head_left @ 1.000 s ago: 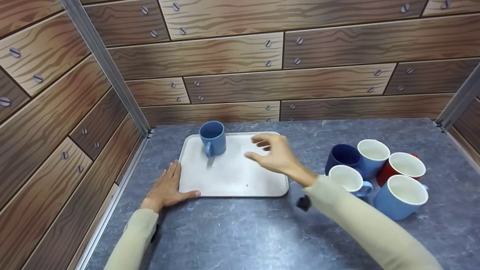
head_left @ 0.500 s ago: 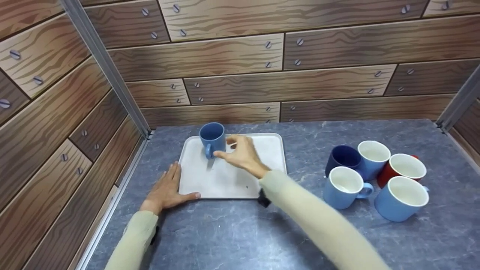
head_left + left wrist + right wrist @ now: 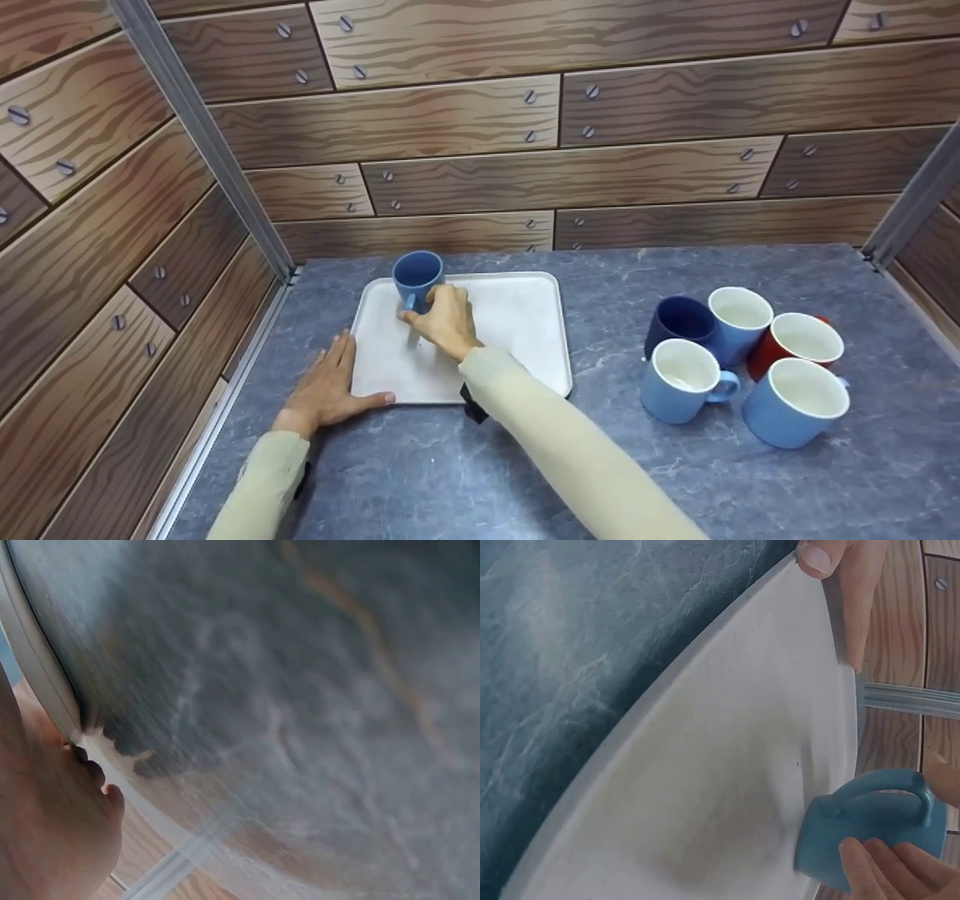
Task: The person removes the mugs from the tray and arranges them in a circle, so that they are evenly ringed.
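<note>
A blue mug stands on the back left part of a white rectangular tray, its handle turned toward the front. My right hand grips this mug from the right. In the right wrist view, several fingertips lie on the mug's side below the handle, and the thumb is by the handle's upper end. With fingers stretched out, my left hand rests at the tray's front left corner. Its fingers lie along the left edge and its thumb along the front edge.
Several mugs cluster to the tray's right: a dark blue mug, light blue mugs with white insides such as the front one, and a red mug. Wood-patterned walls border the grey marbled table at the back and left.
My right hand has moved left across the tray and taken hold of the blue mug. My left hand has stayed at the tray's corner. The head view has shifted slightly.
</note>
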`<state>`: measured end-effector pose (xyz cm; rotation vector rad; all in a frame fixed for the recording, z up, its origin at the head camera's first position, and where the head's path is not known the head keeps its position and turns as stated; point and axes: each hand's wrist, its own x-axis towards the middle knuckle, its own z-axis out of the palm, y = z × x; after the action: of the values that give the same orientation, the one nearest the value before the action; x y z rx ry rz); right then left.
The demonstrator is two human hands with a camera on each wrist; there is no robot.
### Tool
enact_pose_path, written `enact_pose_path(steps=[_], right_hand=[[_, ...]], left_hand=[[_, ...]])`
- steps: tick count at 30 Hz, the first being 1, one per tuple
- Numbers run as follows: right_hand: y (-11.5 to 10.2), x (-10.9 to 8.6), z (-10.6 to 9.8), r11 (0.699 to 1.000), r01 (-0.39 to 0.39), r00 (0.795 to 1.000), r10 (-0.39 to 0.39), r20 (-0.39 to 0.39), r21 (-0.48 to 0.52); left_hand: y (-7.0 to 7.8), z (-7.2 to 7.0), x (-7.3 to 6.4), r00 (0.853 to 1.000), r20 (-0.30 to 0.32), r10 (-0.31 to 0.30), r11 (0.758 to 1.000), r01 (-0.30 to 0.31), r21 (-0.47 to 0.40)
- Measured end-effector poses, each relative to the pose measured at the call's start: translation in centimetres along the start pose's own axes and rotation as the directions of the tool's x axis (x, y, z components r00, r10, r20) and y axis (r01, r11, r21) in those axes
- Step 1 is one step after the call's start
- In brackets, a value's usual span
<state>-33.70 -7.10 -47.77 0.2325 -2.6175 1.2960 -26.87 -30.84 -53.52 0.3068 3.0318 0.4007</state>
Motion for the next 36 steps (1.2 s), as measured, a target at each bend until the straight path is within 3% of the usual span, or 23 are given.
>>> enact_pose_path(steps=[12,24,29,36], right_hand=[[-0.6,0.1,-0.3,0.999,-0.041,0.999,0.041,0.006,-0.01],[0.7,0.3,-1.0,0.996,-0.077,0.997,0.077,-0.019,-0.046],[0.9,0.4,-1.0,0.997,-0.078,0.997,0.078,0.002,-0.009],[0.8,0.5,-1.0,0.986,-0.15,0.989,0.151,0.003,0.072]], left_hand=[[0.0,-0.1,-0.1,1.0,0.002,0.001,1.0,-0.001,-0.006],[-0.2,0.2,0.0,1.0,0.007,-0.002,1.0,0.002,-0.008],[-0.2,0.2,0.0,1.0,0.009,-0.005,1.0,0.006,-0.014],[0.0,0.0,0.0,1.0,0.014,-0.009,1.0,0.009,-0.008]])
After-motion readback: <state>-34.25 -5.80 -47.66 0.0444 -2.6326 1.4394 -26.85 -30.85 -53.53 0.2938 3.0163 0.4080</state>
